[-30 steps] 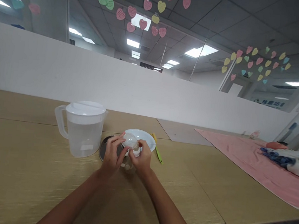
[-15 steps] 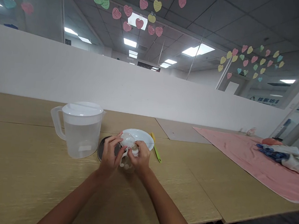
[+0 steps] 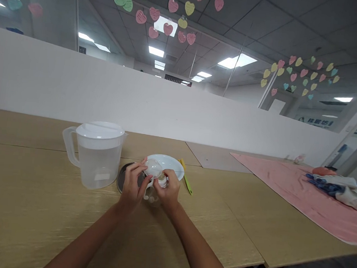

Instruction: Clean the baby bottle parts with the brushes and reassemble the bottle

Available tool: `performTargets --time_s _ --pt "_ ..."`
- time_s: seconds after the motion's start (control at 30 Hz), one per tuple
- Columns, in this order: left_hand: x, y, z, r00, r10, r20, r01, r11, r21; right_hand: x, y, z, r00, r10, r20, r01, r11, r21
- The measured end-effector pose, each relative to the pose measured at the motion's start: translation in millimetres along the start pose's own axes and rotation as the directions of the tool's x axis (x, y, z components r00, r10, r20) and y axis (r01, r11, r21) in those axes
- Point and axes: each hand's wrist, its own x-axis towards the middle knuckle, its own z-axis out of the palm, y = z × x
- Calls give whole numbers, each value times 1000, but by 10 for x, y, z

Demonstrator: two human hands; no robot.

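My left hand (image 3: pixel 133 185) is closed around a clear, rounded plastic dome (image 3: pixel 153 168), its fingers along the left edge and its thumb below. Close beside it, my right hand (image 3: pixel 169 188) pinches a small white ringed part (image 3: pixel 162 179), whose exact kind I cannot make out. The two pieces are close together; whether they are joined is hidden by the fingers. Just beneath the hands is a clear container with a white curved handle (image 3: pixel 150 196), partly covered. Behind the hands lies a white plate (image 3: pixel 172 163), and a dark round pan or tin (image 3: pixel 121 177) shows to the left.
A lidded translucent pitcher (image 3: pixel 98 158) with liquid in it stands at the left. A brush with green handle and yellow end (image 3: pixel 186 179) lies right of the plate. A pink cloth (image 3: pixel 274 183) with bundled fabrics (image 3: pixel 343 188) covers the table's right. A white wall (image 3: pixel 156 106) runs behind.
The hands keep nearly the same grip and place. The clear dome seems turned slightly, showing more of its rounded face. The whole view has shifted a little.
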Motion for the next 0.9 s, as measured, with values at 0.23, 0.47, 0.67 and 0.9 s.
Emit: performTargets --time_s 0.23,0.47,0.67,0.9 --pt "-5 -20 10 1000 8 4 -8 1000 -29 -25 30 22 997 -73 -40 74 997 36" --pt "5 -6 2 999 -30 21 31 997 -70 -3 12 7 999 -46 9 45 999 23" --pt "19 11 -7 1000 -24 16 25 999 -42 9 4 4 999 -46 21 45 999 25" --pt "-11 -11 8 1000 -7 26 8 999 -36 -23 32 27 1000 16 -12 -15 998 66"
